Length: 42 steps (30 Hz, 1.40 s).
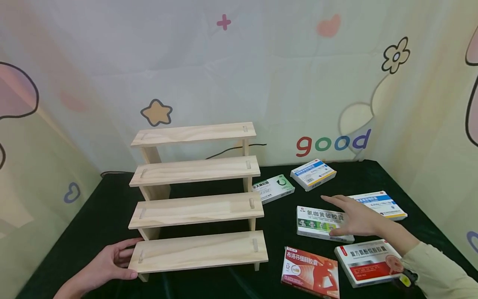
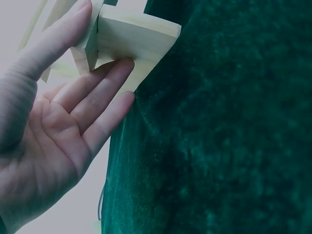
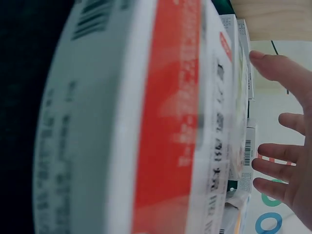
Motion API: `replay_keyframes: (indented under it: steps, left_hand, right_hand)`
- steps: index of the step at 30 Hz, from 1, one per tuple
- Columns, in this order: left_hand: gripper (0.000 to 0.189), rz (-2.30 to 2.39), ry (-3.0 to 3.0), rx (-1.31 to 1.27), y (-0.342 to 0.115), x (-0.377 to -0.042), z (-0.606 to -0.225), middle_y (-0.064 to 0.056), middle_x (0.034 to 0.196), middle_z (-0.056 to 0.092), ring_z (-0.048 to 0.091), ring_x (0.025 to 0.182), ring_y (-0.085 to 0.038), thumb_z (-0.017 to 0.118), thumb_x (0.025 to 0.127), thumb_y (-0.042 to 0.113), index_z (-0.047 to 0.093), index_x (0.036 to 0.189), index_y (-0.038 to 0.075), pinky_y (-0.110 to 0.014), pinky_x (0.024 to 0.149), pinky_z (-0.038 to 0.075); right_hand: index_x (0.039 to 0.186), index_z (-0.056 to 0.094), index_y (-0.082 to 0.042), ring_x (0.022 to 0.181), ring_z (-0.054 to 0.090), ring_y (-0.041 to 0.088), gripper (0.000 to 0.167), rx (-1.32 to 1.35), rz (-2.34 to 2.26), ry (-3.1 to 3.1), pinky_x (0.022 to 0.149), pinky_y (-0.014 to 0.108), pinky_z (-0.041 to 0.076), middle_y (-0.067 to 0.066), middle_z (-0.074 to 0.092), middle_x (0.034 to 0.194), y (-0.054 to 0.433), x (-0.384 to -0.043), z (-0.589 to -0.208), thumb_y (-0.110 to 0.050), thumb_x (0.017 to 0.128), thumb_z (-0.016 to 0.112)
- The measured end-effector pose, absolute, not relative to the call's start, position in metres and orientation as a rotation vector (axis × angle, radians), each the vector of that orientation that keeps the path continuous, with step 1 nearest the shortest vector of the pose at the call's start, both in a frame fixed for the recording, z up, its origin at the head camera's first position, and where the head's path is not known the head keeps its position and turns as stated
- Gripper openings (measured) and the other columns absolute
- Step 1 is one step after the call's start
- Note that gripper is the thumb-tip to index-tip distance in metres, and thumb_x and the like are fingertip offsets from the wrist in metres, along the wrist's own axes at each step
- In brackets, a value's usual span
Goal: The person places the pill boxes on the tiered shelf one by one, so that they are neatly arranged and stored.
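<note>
A four-step wooden display stand (image 1: 198, 209) stands left of centre on dark green cloth. My left hand (image 1: 104, 265) holds the left end of its lowest step, thumb at the front edge and fingers at the side. In the left wrist view, the fingers (image 2: 100, 100) lie against the pale wood panel (image 2: 139, 36). My right hand (image 1: 356, 216), fingers spread and holding nothing, hovers over a white-and-green medicine box (image 1: 317, 224). A blue-and-white box (image 1: 377, 203) lies partly hidden behind that hand. Below the wrist is a white-and-red box (image 1: 367, 261), large in the right wrist view.
A red-orange medicine box (image 1: 310, 272) lies at the front, right of the stand. Farther back are a green-and-white box (image 1: 274, 189), partly behind the stand, and another blue-and-white box (image 1: 313, 173). A printed curtain (image 1: 209, 79) hangs behind the table.
</note>
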<state>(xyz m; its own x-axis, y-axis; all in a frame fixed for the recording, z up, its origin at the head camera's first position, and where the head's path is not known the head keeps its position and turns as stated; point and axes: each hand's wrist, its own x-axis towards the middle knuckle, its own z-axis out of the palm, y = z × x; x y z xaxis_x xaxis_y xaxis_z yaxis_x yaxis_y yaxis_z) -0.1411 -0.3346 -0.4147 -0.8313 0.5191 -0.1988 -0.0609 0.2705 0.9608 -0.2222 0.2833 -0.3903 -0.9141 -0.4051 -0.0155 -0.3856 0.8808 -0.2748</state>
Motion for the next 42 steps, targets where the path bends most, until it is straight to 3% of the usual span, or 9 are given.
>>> replay_keyframes:
  steps: [7, 13, 16, 20, 25, 31, 39, 42]
  left_hand:
    - [0.076, 1.605, 2.066, 0.454, -0.336, -0.144, -0.414, -0.034, 0.128, 0.041, 0.06, 0.099, -0.017, 0.061, 0.084, 0.001, 0.007, 0.132, -0.023, -0.03, 0.079, 0.051]
    - [0.076, 1.596, 2.104, 0.418, -0.337, -0.144, -0.414, -0.035, 0.129, 0.039, 0.06, 0.098, -0.016, 0.061, 0.084, 0.003, 0.009, 0.133, -0.021, -0.031, 0.078, 0.051]
    - [0.074, 1.573, 2.158, 0.373, -0.336, -0.143, -0.413, -0.037, 0.129, 0.037, 0.06, 0.098, -0.016, 0.061, 0.085, 0.005, 0.012, 0.134, -0.019, -0.031, 0.078, 0.051]
    - [0.074, 1.537, 2.232, 0.325, -0.333, -0.14, -0.411, -0.038, 0.128, 0.036, 0.06, 0.1, -0.023, 0.063, 0.084, 0.009, 0.016, 0.135, -0.018, -0.034, 0.077, 0.052]
    - [0.074, 1.495, 2.297, 0.281, -0.334, -0.135, -0.409, -0.037, 0.128, 0.038, 0.058, 0.104, -0.03, 0.064, 0.084, 0.011, 0.018, 0.135, -0.016, -0.036, 0.078, 0.051]
    - [0.07, 1.51, 2.291, 0.282, -0.337, -0.133, -0.408, -0.038, 0.131, 0.034, 0.052, 0.111, -0.037, 0.063, 0.085, 0.01, 0.022, 0.134, -0.016, -0.038, 0.079, 0.051]
    - [0.071, 1.534, 2.248, 0.299, -0.338, -0.135, -0.409, -0.038, 0.13, 0.035, 0.057, 0.108, -0.019, 0.065, 0.083, 0.01, 0.022, 0.134, -0.017, -0.035, 0.078, 0.051]
    - [0.072, 1.537, 2.235, 0.302, -0.338, -0.136, -0.408, -0.038, 0.13, 0.034, 0.057, 0.108, -0.018, 0.065, 0.083, 0.01, 0.022, 0.134, -0.017, -0.035, 0.078, 0.051]
  right_hand:
    - [0.132, 0.044, -0.007, 0.11, 0.044, 0.043, 0.092, -0.657, -0.363, 2.992, 0.084, 0.06, 0.039, 0.023, 0.046, 0.125, 0.289, -0.216, -0.398, -0.057, 0.06, 0.073]
    - [0.128, 0.048, -0.009, 0.099, 0.048, 0.032, 0.082, -0.668, -0.4, 2.989, 0.081, 0.056, 0.044, 0.017, 0.049, 0.117, 0.293, -0.212, -0.402, -0.048, 0.062, 0.076]
    - [0.126, 0.05, -0.011, 0.102, 0.048, 0.036, 0.078, -0.654, -0.394, 2.995, 0.081, 0.057, 0.043, 0.02, 0.049, 0.119, 0.293, -0.212, -0.405, -0.045, 0.062, 0.077]
    - [0.123, 0.053, -0.013, 0.101, 0.049, 0.034, 0.072, -0.65, -0.383, 2.999, 0.081, 0.055, 0.044, 0.018, 0.05, 0.117, 0.292, -0.213, -0.408, -0.042, 0.062, 0.078]
    - [0.12, 0.056, -0.013, 0.091, 0.049, 0.022, 0.068, -0.687, -0.382, 2.991, 0.079, 0.049, 0.047, 0.009, 0.053, 0.109, 0.29, -0.216, -0.408, -0.041, 0.062, 0.078]
    - [0.117, 0.058, -0.009, 0.092, 0.049, 0.024, 0.065, -0.691, -0.399, 2.978, 0.079, 0.05, 0.046, 0.012, 0.053, 0.11, 0.29, -0.217, -0.403, -0.038, 0.062, 0.079]
    - [0.119, 0.057, -0.007, 0.096, 0.049, 0.03, 0.065, -0.693, -0.429, 2.984, 0.08, 0.052, 0.045, 0.018, 0.052, 0.115, 0.286, -0.217, -0.388, -0.036, 0.065, 0.078]
    - [0.118, 0.057, -0.007, 0.094, 0.049, 0.029, 0.064, -0.726, -0.437, 2.995, 0.078, 0.05, 0.047, 0.02, 0.051, 0.115, 0.285, -0.219, -0.379, -0.035, 0.065, 0.078]
